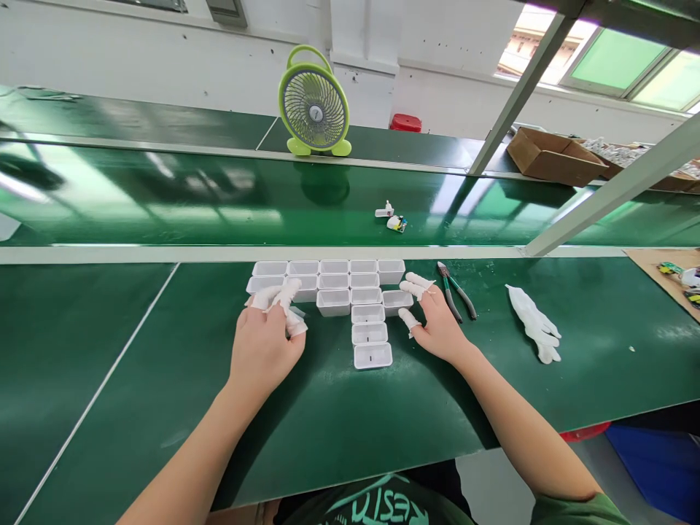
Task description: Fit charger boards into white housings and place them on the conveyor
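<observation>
Small white plastic boxes [333,301] stand side by side in rows, with a column reaching toward me. My left hand [267,335] rests at the left end of the rows, its fingers stretched over the near boxes and its thumb apart from them. White wraps cover several fingertips. My right hand [434,317] has wrapped fingertips behind and its wrapped thumb in front of a single white box [397,302] at the right of the third row, closed on its right end. The nearest box [372,356] has a small dark mark inside.
Green-handled cutting pliers [457,292] and a white glove [534,323] lie to the right. Behind the ledge, small white parts [394,221] sit on a green belt. A green fan [314,106] and cardboard boxes [558,154] stand farther back. A sloping post [612,189] crosses on the right.
</observation>
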The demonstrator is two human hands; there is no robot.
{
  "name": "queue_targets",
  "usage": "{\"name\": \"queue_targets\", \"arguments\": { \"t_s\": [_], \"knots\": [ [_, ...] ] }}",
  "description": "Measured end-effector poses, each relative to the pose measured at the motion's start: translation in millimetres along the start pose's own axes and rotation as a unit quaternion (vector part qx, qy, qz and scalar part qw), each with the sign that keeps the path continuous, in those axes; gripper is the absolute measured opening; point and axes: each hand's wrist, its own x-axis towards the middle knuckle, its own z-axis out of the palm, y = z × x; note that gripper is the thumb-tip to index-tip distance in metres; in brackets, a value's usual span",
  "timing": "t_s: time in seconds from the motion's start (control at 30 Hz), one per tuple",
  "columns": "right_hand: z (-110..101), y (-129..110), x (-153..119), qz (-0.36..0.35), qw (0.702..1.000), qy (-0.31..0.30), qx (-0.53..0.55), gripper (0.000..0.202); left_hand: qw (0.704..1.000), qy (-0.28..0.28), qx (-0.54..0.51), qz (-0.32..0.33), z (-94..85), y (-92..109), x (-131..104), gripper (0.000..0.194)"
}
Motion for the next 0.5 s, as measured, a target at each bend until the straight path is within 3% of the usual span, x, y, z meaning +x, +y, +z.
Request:
{"name": "queue_targets", "arguments": {
  "t_s": [0.13,0.27,0.5],
  "knots": [
    [0,0,0,-0.001,1.000,0.003,0.001,0.045,0.991,0.038,-0.094,0.089,-9.3,22,1,0.047],
    [0,-1,-1,0.002,1.000,-0.003,0.001,0.046,0.972,-0.016,-0.163,0.167,-3.5,35,-7,0.046],
    [-1,-2,-1,-0.009,1.000,-0.006,0.005,0.047,0.956,-0.064,-0.207,0.197,0.6,37,-13,0.040]
  ]
}}
